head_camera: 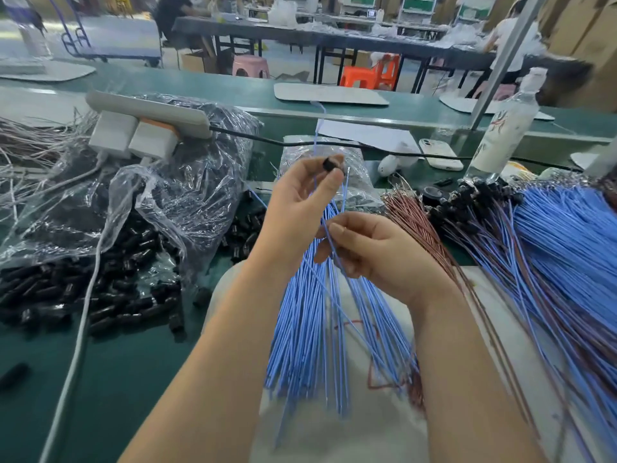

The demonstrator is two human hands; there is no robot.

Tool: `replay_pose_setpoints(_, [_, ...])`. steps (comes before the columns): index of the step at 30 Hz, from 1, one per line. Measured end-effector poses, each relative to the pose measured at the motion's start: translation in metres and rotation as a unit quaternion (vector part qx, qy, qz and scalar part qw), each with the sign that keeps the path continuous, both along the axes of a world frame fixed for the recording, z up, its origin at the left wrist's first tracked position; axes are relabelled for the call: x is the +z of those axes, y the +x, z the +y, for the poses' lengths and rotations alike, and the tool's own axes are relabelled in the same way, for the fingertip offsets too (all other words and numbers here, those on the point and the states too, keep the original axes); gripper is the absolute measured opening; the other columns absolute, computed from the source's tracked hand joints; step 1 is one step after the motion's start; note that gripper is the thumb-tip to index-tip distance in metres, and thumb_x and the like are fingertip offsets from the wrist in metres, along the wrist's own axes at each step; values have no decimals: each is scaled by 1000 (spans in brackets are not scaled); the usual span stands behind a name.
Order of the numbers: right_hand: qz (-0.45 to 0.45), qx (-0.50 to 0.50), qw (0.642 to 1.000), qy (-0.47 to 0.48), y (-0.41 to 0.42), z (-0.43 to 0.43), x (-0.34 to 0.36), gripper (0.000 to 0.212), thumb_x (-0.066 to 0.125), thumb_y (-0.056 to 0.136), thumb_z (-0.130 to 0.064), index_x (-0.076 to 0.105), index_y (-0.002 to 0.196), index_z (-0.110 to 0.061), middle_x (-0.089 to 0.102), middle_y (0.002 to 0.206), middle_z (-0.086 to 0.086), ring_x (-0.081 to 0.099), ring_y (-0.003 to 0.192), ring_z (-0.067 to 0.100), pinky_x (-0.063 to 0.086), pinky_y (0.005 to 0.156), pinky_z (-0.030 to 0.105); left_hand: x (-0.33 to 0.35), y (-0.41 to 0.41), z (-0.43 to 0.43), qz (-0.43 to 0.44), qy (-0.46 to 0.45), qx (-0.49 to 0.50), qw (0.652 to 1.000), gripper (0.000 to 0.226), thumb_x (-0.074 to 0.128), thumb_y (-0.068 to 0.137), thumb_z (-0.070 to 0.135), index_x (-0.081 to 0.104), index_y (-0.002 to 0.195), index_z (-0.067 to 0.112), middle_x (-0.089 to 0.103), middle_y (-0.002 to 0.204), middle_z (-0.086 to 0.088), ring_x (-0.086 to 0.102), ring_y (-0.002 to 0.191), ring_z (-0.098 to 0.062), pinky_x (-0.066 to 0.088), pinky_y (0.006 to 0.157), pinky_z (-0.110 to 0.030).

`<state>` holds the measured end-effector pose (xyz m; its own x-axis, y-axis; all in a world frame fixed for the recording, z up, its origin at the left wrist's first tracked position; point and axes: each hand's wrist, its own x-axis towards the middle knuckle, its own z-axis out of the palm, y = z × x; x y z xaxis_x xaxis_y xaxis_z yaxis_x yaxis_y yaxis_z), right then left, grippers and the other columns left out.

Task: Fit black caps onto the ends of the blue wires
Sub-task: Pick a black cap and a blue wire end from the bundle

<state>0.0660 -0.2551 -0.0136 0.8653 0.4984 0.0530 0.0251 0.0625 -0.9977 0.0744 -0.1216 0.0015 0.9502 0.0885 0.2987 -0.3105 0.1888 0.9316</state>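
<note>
1. bare green table point(133, 396) at lower left offers open passage, crossed by a white cable point(78, 335).
2. loose black caps point(66, 295) and a crumpled plastic bag point(160, 195) block the left side.
3. blue wire piles point(567, 248) cover the right side; a bottle point(504, 135) stands behind them.

Smooth, matt plastic insulation on the blue wires point(310, 312). Glossy black plastic on the black cap point(330, 163) and on the loose caps point(66, 295) heaped at the left. Thin, crinkled clear plastic film for the bags point(150, 195), shiny with glare. Matt green tabletop point(117, 379), smooth-looking. Glossy white plastic on the power strip point(150, 110); smooth white sheathing on the cable point(78, 345). Dull brown coating on the thinner wires point(410, 208), with small metallic ends. Matt white cloth-like sheet point(334, 439), slightly creased. Cloudy clear plastic bottle point(507, 135) with a printed label.
</note>
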Motion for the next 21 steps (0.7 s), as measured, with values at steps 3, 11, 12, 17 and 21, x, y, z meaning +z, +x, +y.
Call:
replay_pose_setpoints(3, [52, -128, 988, 70, 8, -1, -5, 17, 48, 98, -11, 63, 92, -9, 68, 65, 2, 50, 47, 5, 43, 46, 13, -21, 5, 9, 21, 22, 60, 998, 12, 58, 92, 7, 57, 95, 18, 64, 94, 10, 62, 90, -1, 48, 78, -12])
replay_pose_setpoints(11, [73, -60, 982, -162, 4, 21, -22, 21, 62, 91, -31, 64, 87, -11, 65, 70, -3, 46, 45, 4, 37, 45, 14, -53, 5, 11, 53, -52, 32, 997, 11, 49, 94, -4, 50, 101, 4, 68, 101, -6, 69, 83, -7, 53, 78, -21])
replay_pose_setpoints(12, [73, -29, 984, -162, 2, 24, -22, 19, 63, 90, -29, 64, 87, -10, 65, 69, -3, 46, 44, 4, 36, 43, 14, -52, 6, 12, 50, -57, 26, 997, 11, 49, 94, -4, 50, 100, 5, 69, 101, -4, 69, 85, -7, 53, 77, -19])
replay_pose_setpoints(17, [116, 12, 992, -48, -2, 30, -19, 15, 58, 92, -10, 66, 79, -12, 69, 68, 1, 56, 52, 5, 46, 50, 13, -49, 3, 15, 43, -68, 9, 997, 11, 51, 95, 0, 53, 95, 11, 70, 104, -1, 69, 95, -11, 53, 79, -21])
replay_pose_setpoints(21, [114, 35, 992, -39, -4, 31, -16, 22, 53, 91, -2, 60, 75, -15, 63, 66, 2, 54, 53, 10, 43, 49, 15, -47, 1, 15, 37, -60, 1, 998, 12, 56, 92, 5, 57, 97, 15, 70, 98, 11, 68, 89, -13, 55, 78, -26])
